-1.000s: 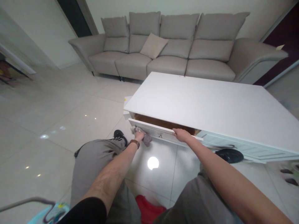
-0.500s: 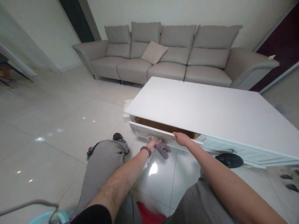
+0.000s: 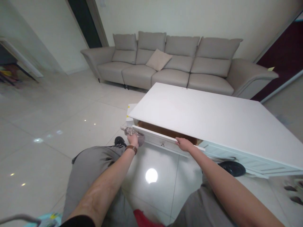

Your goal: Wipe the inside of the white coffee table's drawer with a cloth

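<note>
A partly pulled-out drawer (image 3: 153, 136) shows its brown inside at the front of the white coffee table (image 3: 208, 116). My right hand (image 3: 184, 144) is closed over the top edge of the drawer front, right of the small metal knob (image 3: 162, 144). At the left end of the drawer front, my left hand (image 3: 133, 140) has its fingers round a grey-brown cleaning cloth (image 3: 140, 138), which is bunched up and touches the panel. Part of the cloth sticks out left of the hand, patterned with pale marks.
Behind the table stands a long grey sofa (image 3: 170, 77) with a beige cushion (image 3: 158, 60). A white box (image 3: 130, 111) lies beside the table's left end. Below me are a red object (image 3: 144, 219) and a light-blue container (image 3: 44, 220). Glossy tiles cover the floor.
My left hand has moved left along the drawer front with the cloth, uncovering the knob. My right hand keeps its hold on the drawer's top edge. The view has tilted slightly up.
</note>
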A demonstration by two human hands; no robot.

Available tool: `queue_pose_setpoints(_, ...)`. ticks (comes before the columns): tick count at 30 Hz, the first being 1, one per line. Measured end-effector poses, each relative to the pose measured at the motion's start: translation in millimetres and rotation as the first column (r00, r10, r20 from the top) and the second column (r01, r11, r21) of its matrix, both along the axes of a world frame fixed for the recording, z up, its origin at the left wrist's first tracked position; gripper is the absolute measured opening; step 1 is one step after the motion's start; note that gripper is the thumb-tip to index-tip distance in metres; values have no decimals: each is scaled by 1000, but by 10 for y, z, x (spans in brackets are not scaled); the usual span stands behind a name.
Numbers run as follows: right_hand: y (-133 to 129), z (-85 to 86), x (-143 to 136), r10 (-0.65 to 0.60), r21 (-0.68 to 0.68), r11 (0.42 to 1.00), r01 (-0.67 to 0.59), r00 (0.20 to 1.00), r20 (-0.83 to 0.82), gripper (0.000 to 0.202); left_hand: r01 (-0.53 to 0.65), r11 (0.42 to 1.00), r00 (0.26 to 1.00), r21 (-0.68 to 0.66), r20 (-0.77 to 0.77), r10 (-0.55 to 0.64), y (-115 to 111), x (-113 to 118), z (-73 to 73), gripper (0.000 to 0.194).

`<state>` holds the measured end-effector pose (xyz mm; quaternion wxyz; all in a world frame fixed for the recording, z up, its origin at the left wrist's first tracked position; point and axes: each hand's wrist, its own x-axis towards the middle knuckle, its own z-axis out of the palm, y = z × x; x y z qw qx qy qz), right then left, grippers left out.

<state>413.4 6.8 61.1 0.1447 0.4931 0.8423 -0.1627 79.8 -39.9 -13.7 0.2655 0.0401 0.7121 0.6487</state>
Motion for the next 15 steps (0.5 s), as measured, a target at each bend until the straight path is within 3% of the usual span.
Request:
queue_pose_setpoints(7,-7,-28,24,-20,11,1000,20,1000,-12,33,66,986,959,-156,-263,-106,-69,331,114,29)
queue_pose_setpoints(15,-10,-35,50,-19,8,1000,19,1000,-20,39,255,934,868,-250,-367,-335,-202,623,6,25)
